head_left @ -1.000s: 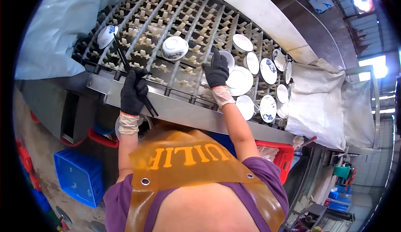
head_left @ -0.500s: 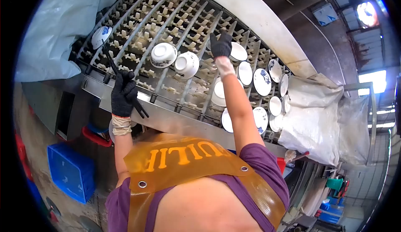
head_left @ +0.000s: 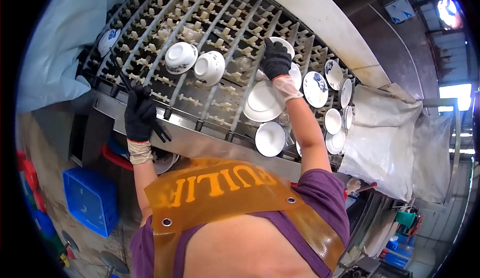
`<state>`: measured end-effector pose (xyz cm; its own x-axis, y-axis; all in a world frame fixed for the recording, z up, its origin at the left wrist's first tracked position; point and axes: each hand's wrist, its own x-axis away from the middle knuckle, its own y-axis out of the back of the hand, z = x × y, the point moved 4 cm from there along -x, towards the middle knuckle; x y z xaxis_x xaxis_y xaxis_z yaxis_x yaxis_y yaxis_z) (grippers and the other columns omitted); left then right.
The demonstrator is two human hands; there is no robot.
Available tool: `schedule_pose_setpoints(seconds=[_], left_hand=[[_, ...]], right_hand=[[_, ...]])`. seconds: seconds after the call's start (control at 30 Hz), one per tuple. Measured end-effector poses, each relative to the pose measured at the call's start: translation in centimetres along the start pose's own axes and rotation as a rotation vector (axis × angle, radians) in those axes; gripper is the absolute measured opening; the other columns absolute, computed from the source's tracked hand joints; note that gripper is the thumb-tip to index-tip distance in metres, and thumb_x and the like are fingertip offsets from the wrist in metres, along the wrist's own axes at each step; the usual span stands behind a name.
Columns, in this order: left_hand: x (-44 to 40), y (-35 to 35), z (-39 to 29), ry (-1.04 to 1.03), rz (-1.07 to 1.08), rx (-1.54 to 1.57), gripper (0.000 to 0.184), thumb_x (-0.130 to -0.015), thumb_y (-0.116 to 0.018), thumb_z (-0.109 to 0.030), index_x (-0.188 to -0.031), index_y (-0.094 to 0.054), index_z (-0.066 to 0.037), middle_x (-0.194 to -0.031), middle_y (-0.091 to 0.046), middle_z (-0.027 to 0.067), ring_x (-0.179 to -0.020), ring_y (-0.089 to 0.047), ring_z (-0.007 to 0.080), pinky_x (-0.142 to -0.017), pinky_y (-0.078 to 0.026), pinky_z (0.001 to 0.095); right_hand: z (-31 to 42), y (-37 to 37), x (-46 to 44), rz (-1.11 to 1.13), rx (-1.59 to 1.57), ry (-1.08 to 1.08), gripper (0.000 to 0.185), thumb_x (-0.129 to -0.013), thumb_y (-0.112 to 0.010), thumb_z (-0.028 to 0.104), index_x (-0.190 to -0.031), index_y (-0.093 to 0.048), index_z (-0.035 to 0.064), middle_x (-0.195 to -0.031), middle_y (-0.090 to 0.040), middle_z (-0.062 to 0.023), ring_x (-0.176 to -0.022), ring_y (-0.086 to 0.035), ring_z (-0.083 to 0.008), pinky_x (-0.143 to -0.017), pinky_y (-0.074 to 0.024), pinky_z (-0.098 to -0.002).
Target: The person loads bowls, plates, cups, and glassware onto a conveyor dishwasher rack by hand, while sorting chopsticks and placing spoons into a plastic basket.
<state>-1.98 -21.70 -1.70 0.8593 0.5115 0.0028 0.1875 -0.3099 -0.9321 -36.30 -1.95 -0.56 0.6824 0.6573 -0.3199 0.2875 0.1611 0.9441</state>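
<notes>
Peg conveyor [head_left: 215, 144], railed and metal-edged, ran under and beyond the fingers of both hands. Pale plastic sheet [head_left: 62, 43] hung to the left of the left fingers; whitish curtain [head_left: 382, 140] stood well to the right of the right fingers. Blue bin [head_left: 90, 203] sat lower than the left fingers, off to their left. Both hands wore dark gloves over pale cuffs. Left hand [head_left: 140, 114]: fingers closed round a pair of dark sticks, upper ends slanting away to the left. Right hand [head_left: 277, 62]: stretched forward over the pegs, fingertips at the near edge of a white bowl [head_left: 286, 43] that they partly covered; could not tell whether they gripped it or only touched. Large white plates [head_left: 261, 98], overlapping, lay nearer the body than the right fingers. Open-faced bowl [head_left: 270, 139] rested closer still, near the metal edge. Two upturned bowls [head_left: 181, 58] [head_left: 210, 68] stood side by side between the two hands, foot rings showing. Blue-patterned dish [head_left: 315, 89] leaned on the pegs to the right of the right fingers, more dishes past it. Blue-marked bowl [head_left: 108, 42] lay tilted beyond the left fingers, near the tips of the dark sticks [head_left: 161, 132].
</notes>
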Motion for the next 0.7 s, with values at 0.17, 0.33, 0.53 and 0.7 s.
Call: schedule_pose_setpoints(seconds=[0.17, 0.33, 0.53, 0.7], left_hand=[[0.2, 0.4, 0.7, 0.004, -0.028, 0.014, 0.03, -0.094, -0.04, -0.029, -0.106, -0.054, -0.006, -0.094, -0.057, 0.0081, -0.044, -0.029, 0.0016, -0.039, -0.026, 0.0151], [0.3, -0.7, 1.4, 0.007, -0.029, -0.051, 0.031, -0.094, -0.04, -0.029, -0.106, -0.053, -0.005, -0.094, -0.056, 0.0082, -0.045, -0.03, 0.0014, -0.039, -0.026, 0.0148], [0.6, -1.1, 2.6, -0.023, 0.014, -0.062, 0.025, -0.094, -0.041, -0.023, -0.106, -0.05, -0.003, -0.094, -0.053, 0.0095, -0.045, -0.031, 0.0013, -0.04, -0.029, 0.0143], [0.5, -1.8, 3.4, -0.047, -0.015, -0.094, 0.024, -0.095, -0.04, -0.025, -0.102, -0.05, -0.003, -0.091, -0.051, 0.0076, -0.044, -0.031, 0.0004, -0.039, -0.029, 0.0143]], right_hand=[[-6.8, -2.3, -4.6, 0.028, -0.593, -0.062, 0.045, -0.066, -0.071, 0.025, -0.106, -0.06, 0.0065, -0.096, -0.063, -0.0164, -0.086, -0.062, -0.0301, -0.078, -0.0478, -0.0361], [-12.4, -1.8, -6.3, 0.126, -0.451, -0.226, 0.041, -0.073, -0.067, 0.025, -0.107, -0.059, 0.0049, -0.096, -0.063, -0.0177, -0.088, -0.062, -0.0284, -0.077, -0.0478, -0.0352], [-13.7, -5.6, 2.5, 0.507, -0.631, 0.035, 0.034, -0.074, -0.066, 0.021, -0.104, -0.061, 0.005, -0.093, -0.064, -0.0168, -0.083, -0.062, -0.0262, -0.076, -0.0475, -0.0325], [-12.5, 3.1, 5.7, -0.21, -0.399, -0.094, 0.025, -0.076, -0.061, 0.013, -0.101, -0.063, 0.0111, -0.09, -0.064, -0.0133, -0.082, -0.061, -0.0298, -0.074, -0.0476, -0.0354]])
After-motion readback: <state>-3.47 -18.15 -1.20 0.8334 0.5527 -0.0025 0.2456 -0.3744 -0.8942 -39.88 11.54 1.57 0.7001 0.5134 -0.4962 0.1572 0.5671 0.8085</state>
